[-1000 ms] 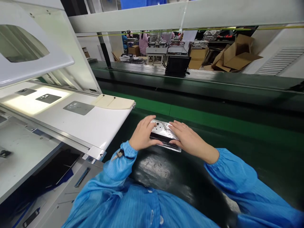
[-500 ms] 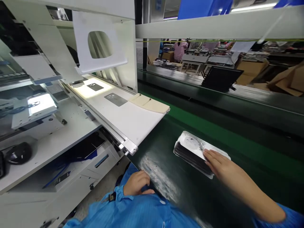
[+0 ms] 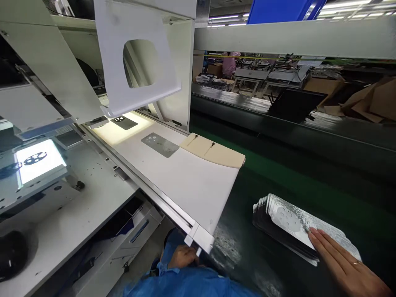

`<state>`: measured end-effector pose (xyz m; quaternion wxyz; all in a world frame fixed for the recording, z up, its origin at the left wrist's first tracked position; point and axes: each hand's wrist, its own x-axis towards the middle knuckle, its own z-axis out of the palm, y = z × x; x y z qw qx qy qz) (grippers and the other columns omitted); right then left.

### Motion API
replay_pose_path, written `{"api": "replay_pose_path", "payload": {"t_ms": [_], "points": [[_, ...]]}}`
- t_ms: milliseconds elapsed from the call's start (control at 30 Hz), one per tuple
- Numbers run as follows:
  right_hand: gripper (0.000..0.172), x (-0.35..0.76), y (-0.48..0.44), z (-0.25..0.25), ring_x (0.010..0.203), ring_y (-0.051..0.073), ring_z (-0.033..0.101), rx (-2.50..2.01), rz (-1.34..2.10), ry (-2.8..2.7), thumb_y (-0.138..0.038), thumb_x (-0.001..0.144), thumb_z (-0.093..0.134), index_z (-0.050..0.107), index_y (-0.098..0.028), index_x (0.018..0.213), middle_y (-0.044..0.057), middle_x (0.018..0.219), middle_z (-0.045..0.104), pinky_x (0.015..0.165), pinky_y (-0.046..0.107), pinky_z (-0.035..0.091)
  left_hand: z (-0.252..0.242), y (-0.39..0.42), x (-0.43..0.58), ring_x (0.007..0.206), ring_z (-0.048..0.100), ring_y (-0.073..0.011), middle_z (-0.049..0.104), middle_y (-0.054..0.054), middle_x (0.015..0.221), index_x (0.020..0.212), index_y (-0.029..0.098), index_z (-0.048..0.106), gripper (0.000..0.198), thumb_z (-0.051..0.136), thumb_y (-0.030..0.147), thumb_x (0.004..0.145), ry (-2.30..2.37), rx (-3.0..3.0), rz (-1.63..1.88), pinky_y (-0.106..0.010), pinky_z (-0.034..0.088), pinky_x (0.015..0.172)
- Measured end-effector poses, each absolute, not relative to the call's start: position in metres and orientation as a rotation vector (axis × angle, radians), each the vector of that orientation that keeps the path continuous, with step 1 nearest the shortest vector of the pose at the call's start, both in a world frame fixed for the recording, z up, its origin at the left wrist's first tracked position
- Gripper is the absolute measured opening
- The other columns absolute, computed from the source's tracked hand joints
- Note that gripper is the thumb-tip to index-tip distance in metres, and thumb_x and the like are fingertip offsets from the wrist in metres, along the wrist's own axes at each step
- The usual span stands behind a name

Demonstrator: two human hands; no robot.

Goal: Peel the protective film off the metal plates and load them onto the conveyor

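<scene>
My right hand [image 3: 343, 255] lies flat on the near right end of a stack of phone back panels [image 3: 291, 220], its fingers stretched out together. The top panel is whitish and speckled, with round camera marks at its far end; darker edges show beneath. At the left end the panels are fanned out unevenly. My left hand [image 3: 185, 256] rests near my body, below the end of the white conveyor belt [image 3: 173, 177], fingers curled in, partly in shadow. On that belt lie a grey phone panel [image 3: 160, 144] and, over a lit area, a darker one [image 3: 124, 122].
A cream guide plate [image 3: 213, 150] edges the white belt, with a metal end bracket [image 3: 200, 238]. The stack sits on a dark green conveyor [image 3: 241, 206]. At left stand a black mouse [image 3: 12, 255] and a lit screen [image 3: 40, 161]. A white cover [image 3: 140, 97] hangs above.
The view has shifted, so the stack and right hand appear lower and farther right. The stack's left end looks more fanned out. The left hand shows less.
</scene>
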<state>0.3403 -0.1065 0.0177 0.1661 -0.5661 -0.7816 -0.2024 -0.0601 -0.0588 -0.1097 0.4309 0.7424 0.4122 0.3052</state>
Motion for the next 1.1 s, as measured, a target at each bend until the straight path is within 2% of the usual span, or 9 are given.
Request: {"api": "replay_pose_path", "payload": {"t_ms": [133, 233, 367, 433, 567, 733, 833, 933, 1100], "points": [[0.061, 0.327, -0.110, 0.037, 0.116, 0.027, 0.056, -1.718, -0.508, -2.264, -0.025, 0.091, 0.031, 0.015, -0.039, 0.149, 0.008, 0.132, 0.056, 0.082, 0.046, 0.057, -0.084, -0.056, -0.092, 0.048, 0.054, -0.0244, 0.046, -0.004, 0.045, 0.041, 0.026, 0.032, 0.057, 0.045, 0.075, 0.066, 1.031, 1.793, 0.687, -0.042, 0.047, 0.048], [0.058, 0.311, -0.108, 0.069, 0.119, 0.028, 0.054, -1.813, -0.445, -2.231, -0.023, 0.094, 0.026, 0.017, -0.032, 0.150, 0.012, 0.131, 0.057, 0.087, 0.046, 0.055, -0.044, -0.064, -0.123, 0.049, 0.051, -0.0222, 0.044, -0.003, 0.049, 0.047, 0.025, 0.033, 0.054, 0.043, 0.074, 0.068, 1.143, 1.724, 0.646, -0.042, 0.045, 0.051], [0.040, 0.268, -0.099, 0.122, 0.109, 0.028, 0.062, -2.172, -0.480, -1.768, -0.026, 0.094, 0.036, 0.057, -0.017, 0.128, 0.015, 0.112, 0.068, 0.090, 0.036, 0.052, 0.016, -0.080, -0.175, 0.051, 0.049, -0.0192, 0.048, -0.002, 0.055, 0.054, 0.024, 0.042, 0.046, 0.042, 0.067, 0.074, 1.235, 1.684, 0.554, -0.036, 0.041, 0.052], [0.037, 0.236, -0.087, 0.144, 0.105, 0.027, 0.064, -2.219, -0.435, -1.702, -0.028, 0.094, 0.037, 0.064, -0.015, 0.116, 0.014, 0.111, 0.068, 0.087, 0.033, 0.052, 0.041, -0.088, -0.202, 0.051, 0.048, -0.0185, 0.048, -0.001, 0.056, 0.058, 0.024, 0.044, 0.043, 0.041, 0.063, 0.076, 1.260, 1.694, 0.520, -0.035, 0.039, 0.052], [0.042, 0.152, -0.046, 0.166, 0.113, 0.025, 0.059, -2.020, -0.217, -1.925, -0.019, 0.093, 0.030, 0.063, -0.010, 0.117, 0.015, 0.119, 0.064, 0.097, 0.036, 0.047, 0.073, -0.101, -0.242, 0.051, 0.047, -0.0180, 0.046, 0.000, 0.055, 0.058, 0.024, 0.044, 0.048, 0.037, 0.068, 0.077, 1.323, 1.672, 0.500, -0.034, 0.038, 0.052], [0.051, 0.063, 0.006, 0.150, 0.129, 0.026, 0.044, -1.985, 0.116, -2.225, -0.003, 0.085, 0.035, 0.053, -0.014, 0.131, 0.013, 0.137, 0.051, 0.108, 0.049, 0.035, 0.081, -0.106, -0.264, 0.052, 0.049, -0.0178, 0.051, 0.000, 0.057, 0.061, 0.024, 0.048, 0.045, 0.040, 0.065, 0.079, 1.317, 1.664, 0.498, -0.032, 0.039, 0.052], [0.043, 0.040, 0.018, 0.137, 0.135, 0.031, 0.036, -2.011, 0.181, -2.240, -0.015, 0.091, 0.041, 0.052, -0.014, 0.133, 0.015, 0.143, 0.044, 0.109, 0.053, 0.031, 0.076, -0.104, -0.273, 0.053, 0.051, -0.0176, 0.054, -0.001, 0.059, 0.063, 0.023, 0.050, 0.043, 0.042, 0.061, 0.081, 1.343, 1.665, 0.528, -0.032, 0.040, 0.052], [0.050, 0.034, 0.021, 0.131, 0.139, 0.036, 0.024, -2.026, 0.244, -2.231, -0.038, 0.093, 0.047, 0.047, -0.015, 0.137, 0.018, 0.149, 0.033, 0.110, 0.056, 0.026, 0.072, -0.101, -0.277, 0.053, 0.051, -0.0164, 0.053, -0.001, 0.058, 0.063, 0.021, 0.052, 0.044, 0.042, 0.058, 0.084, 1.377, 1.651, 0.557, -0.030, 0.040, 0.052], [0.052, 0.039, 0.030, 0.129, 0.141, 0.037, 0.017, -1.972, 0.318, -2.237, -0.041, 0.092, 0.048, 0.045, -0.017, 0.139, 0.019, 0.151, 0.027, 0.112, 0.057, 0.021, 0.070, -0.086, -0.271, 0.052, 0.048, -0.0133, 0.054, -0.001, 0.058, 0.063, 0.018, 0.053, 0.046, 0.043, 0.057, 0.085, 1.350, 1.639, 0.589, -0.026, 0.038, 0.051]]}}
